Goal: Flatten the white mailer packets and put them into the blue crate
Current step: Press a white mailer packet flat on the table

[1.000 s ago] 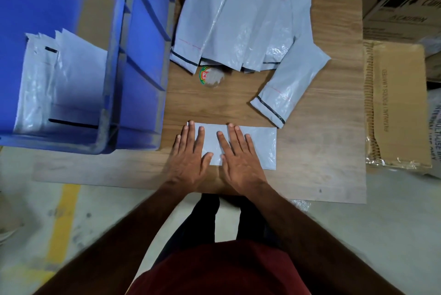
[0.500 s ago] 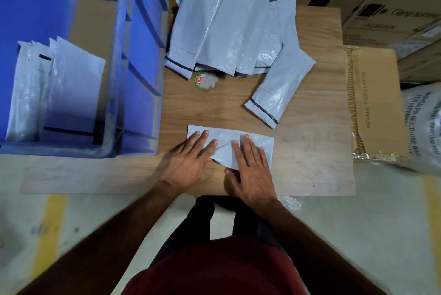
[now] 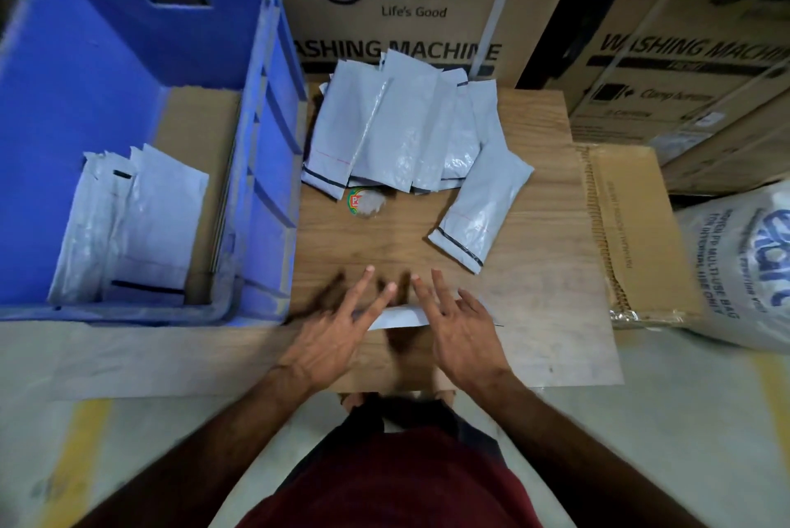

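A flattened white mailer (image 3: pixel 399 317) is held between my hands just above the near part of the wooden board (image 3: pixel 534 279). It is tilted, so only a narrow strip shows. My left hand (image 3: pixel 337 331) has its left end and my right hand (image 3: pixel 459 326) its right end, fingers spread and blurred. The blue crate (image 3: pixel 265 151) stands to the left, with several flat mailers (image 3: pixel 141 228) leaning inside. A pile of puffy mailers (image 3: pixel 397 130) lies at the board's far end. One more mailer (image 3: pixel 483 207) lies apart to the right.
A small round labelled object (image 3: pixel 363 202) sits just in front of the pile. A flat cardboard box (image 3: pixel 632 228) and a white printed sack (image 3: pixel 748 262) lie to the right. Large washing-machine cartons (image 3: pixel 406 6) close off the back. The floor has a yellow line (image 3: pixel 81 455).
Both hands were pressing the mailer flat on the board. Now they have lifted it off the surface, one at each end. The view has tilted upward.
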Motion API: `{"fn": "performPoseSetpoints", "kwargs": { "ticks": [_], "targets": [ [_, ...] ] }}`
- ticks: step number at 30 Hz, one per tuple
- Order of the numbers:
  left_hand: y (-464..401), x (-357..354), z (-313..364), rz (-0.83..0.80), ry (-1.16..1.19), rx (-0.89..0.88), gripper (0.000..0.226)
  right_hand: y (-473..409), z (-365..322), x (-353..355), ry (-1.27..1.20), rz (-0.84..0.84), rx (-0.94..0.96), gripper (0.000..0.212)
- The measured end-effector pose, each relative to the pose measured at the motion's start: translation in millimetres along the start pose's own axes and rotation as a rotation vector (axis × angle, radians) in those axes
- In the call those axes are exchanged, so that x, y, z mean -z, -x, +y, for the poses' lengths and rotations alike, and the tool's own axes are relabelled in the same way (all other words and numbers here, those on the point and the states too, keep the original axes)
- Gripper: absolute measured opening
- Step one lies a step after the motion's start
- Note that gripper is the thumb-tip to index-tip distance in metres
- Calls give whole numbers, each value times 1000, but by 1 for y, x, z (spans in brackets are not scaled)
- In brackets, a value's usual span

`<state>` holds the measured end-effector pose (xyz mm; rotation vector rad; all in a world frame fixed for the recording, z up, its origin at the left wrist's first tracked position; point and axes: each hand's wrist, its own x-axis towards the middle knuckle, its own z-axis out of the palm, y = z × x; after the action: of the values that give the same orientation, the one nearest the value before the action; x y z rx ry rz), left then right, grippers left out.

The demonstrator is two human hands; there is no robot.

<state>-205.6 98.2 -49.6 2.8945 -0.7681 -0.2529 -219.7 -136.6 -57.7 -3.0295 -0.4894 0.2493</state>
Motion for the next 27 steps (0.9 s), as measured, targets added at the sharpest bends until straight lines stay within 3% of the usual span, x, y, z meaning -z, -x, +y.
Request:
{"fn": "performPoseSetpoints", "kwargs": {
  "ticks": [4, 7, 10, 15, 18, 22, 27],
  "targets": [
    [-3, 7, -4, -67, 73, -55, 105, -1, 4, 14, 40, -7, 38, 84],
    [-15, 10, -3, -47, 67, -31, 103, -7, 10, 15, 70, -9, 28, 96],
    [-34, 5, 4, -129, 37, 98, 96, -18, 13, 5, 72, 13, -16, 98],
    [-48, -22, 11, -59, -137, 244, 87, -23, -5, -18, -11, 86, -23, 83],
    [-35, -42, 20, 9, -58, 165, 68, -14, -21, -38, -168, -16, -62, 71],
    [-16, -74, 16, -67, 34, 132, 66, -7, -23, -66, -275, -84, -100, 73],
    [-13, -84, 12, -50, 37, 156, 67, -7, -19, -77, -350, -34, -74, 72]
  ]
}}
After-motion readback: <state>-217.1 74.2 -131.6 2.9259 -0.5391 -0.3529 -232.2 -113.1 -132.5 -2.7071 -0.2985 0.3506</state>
